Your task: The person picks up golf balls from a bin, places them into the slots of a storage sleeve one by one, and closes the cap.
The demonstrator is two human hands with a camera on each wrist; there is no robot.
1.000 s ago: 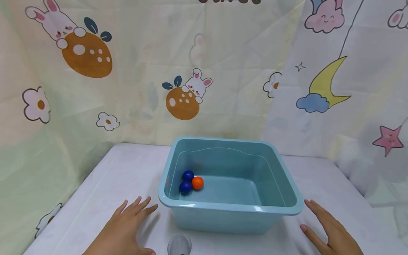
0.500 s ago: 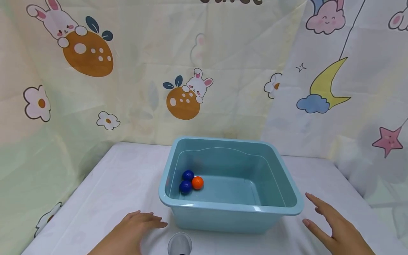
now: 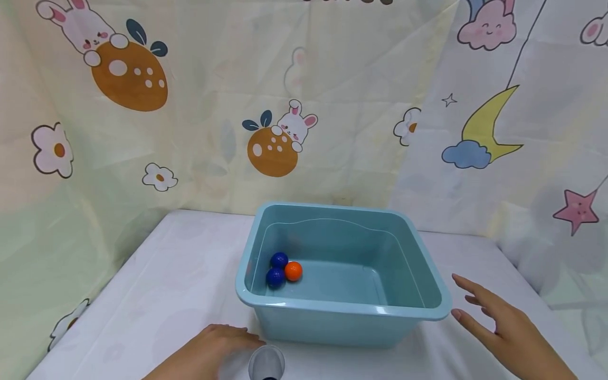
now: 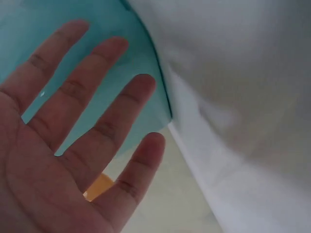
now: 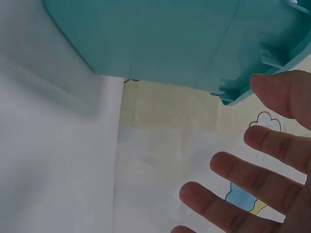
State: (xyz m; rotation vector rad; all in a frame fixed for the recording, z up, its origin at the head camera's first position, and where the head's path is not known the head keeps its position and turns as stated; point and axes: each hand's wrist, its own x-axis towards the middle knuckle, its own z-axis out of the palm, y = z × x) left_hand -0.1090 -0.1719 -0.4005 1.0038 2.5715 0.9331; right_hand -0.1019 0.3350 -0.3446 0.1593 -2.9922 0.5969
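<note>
A light blue plastic tub (image 3: pixel 342 327) stands on the white-covered table. At its inner left lie two dark blue balls (image 3: pixel 275 277) and an orange ball (image 3: pixel 293 271). My left hand (image 3: pixel 211 348) is low at the front left, its fingertips close to a small clear round cup-like object (image 3: pixel 267 361); whether they touch cannot be told. In the left wrist view the fingers (image 4: pixel 104 128) are spread and straight before the tub's side. My right hand (image 3: pixel 518 332) hovers off the tub's right side, fingers extended and thumb apart, holding nothing.
White cloth covers the table (image 3: pixel 190 264). Behind it hangs a curtain (image 3: pixel 351 132) printed with rabbits, flowers and a moon. The tub's rim (image 3: pixel 342 306) juts out toward me above the table.
My left hand has moved down and right, toward the clear round object. The right hand has shifted slightly up and turned a little. Tub and balls stay in place.
</note>
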